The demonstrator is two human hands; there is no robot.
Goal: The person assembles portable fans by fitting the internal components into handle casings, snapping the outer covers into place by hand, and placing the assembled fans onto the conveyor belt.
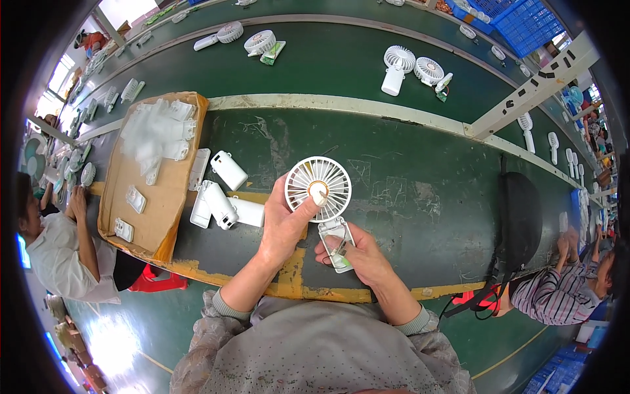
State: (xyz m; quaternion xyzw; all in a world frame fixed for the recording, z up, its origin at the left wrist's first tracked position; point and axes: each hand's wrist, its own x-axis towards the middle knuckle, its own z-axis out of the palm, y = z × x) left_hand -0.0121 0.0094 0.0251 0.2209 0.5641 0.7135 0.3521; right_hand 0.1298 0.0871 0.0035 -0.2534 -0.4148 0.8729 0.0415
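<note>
A white handheld fan (333,164) is held over the bench in front of me, its round grille up and its handle toward me. My left hand (283,220) grips the grille, the thumb pressed near its hub. Below, the fan's handle shell (335,231) lies uncovered, with wires and a small green board inside. My right hand (363,256) holds this handle at its lower end, thumb over the inside. Left of my hands several white handle covers (230,171) lie loosely on the bench, some on top of each other.
A cardboard tray (172,203) with small white plastic parts stands at the left. Beyond the metal rail, a green conveyor (328,62) carries several white fans (399,59). A black bag (522,213) rests at the right. Other people sit at both sides.
</note>
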